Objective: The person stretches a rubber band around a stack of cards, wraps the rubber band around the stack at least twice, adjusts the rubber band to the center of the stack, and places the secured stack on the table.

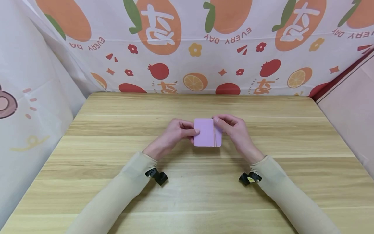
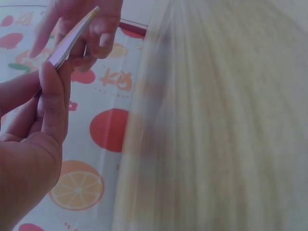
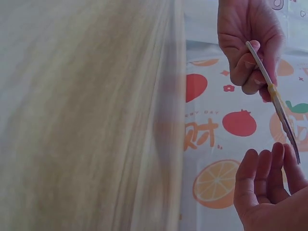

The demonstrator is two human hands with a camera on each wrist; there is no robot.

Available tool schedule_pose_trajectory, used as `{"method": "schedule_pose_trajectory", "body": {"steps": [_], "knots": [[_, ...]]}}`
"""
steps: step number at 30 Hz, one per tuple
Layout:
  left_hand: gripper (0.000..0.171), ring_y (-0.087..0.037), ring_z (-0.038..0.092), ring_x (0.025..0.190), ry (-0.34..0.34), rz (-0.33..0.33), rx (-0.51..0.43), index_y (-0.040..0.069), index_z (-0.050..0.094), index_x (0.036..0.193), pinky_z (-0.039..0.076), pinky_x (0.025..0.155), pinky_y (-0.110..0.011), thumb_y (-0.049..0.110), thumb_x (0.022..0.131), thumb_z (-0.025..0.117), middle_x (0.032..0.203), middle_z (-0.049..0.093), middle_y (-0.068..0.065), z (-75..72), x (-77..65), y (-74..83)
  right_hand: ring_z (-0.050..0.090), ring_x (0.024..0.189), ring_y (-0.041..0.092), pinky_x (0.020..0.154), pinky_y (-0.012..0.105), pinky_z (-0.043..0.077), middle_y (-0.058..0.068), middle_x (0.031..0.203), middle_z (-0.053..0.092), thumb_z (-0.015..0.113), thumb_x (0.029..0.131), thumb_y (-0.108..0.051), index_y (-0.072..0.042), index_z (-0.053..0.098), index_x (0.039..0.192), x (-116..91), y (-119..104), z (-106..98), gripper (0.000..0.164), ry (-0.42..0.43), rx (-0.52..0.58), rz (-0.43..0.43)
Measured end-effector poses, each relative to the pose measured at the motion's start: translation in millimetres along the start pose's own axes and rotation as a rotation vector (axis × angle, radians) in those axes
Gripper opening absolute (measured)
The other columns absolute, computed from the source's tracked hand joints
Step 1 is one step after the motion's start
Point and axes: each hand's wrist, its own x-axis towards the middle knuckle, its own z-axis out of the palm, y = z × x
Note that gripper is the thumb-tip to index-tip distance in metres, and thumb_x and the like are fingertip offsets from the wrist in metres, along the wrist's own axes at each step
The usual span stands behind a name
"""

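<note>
A thin, square lilac card [image 1: 203,133] with rounded corners is held up above the table between both hands. Two strands of a tan rubber band [image 1: 215,138] run down its front near the right side; the band shows yellowish along the edge in the right wrist view [image 3: 272,90]. My left hand [image 1: 176,131] pinches the card's left side, thumb in front and fingers behind. At the upper right corner my right hand [image 1: 233,128] has its thumb over the band's top end. Its other fingers [image 3: 262,175] reach up behind the card, fairly straight in the right wrist view.
The wood-grain table [image 1: 187,195] spreads beneath both arms. A white cloth with fruit prints [image 1: 187,48] hangs along its far edge, and pale cloth [image 1: 32,97] hangs at the left. Each sleeve carries a small black wrist camera [image 1: 157,176].
</note>
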Motion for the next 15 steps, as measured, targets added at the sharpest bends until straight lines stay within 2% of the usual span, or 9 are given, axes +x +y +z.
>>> {"method": "schedule_pose_trajectory", "body": {"steps": [8,12,15], "knots": [[0.014,-0.014,0.061,0.067,0.073,0.015,-0.015,-0.007,0.069,0.097,0.053,0.071,-0.030,0.004,0.089,0.069,0.080,0.068,-0.007,-16.0,-0.6,8.8,0.063,0.091,0.020,0.088,0.049,0.051,0.009,0.106,0.067,0.068,0.093,-0.021,0.005,0.067,0.114,0,3,1,0.033,-0.050,-0.024,0.045],[0.014,-0.015,0.061,0.067,0.099,0.035,-0.011,-0.007,0.069,0.097,0.053,0.071,-0.030,0.005,0.090,0.068,0.080,0.067,-0.008,-22.6,-1.4,13.9,0.062,0.091,0.034,0.089,0.051,0.049,0.009,0.098,0.068,0.070,0.092,-0.024,0.002,0.070,0.106,-1,5,2,0.030,-0.105,-0.079,0.064],[0.015,-0.016,0.061,0.066,0.108,0.043,-0.018,-0.008,0.069,0.097,0.053,0.070,-0.029,0.005,0.090,0.068,0.079,0.067,-0.008,-24.8,-1.8,16.6,0.058,0.093,0.044,0.088,0.051,0.049,0.015,0.097,0.068,0.071,0.091,-0.024,0.000,0.071,0.102,-3,6,3,0.026,-0.138,-0.100,0.064]]}}
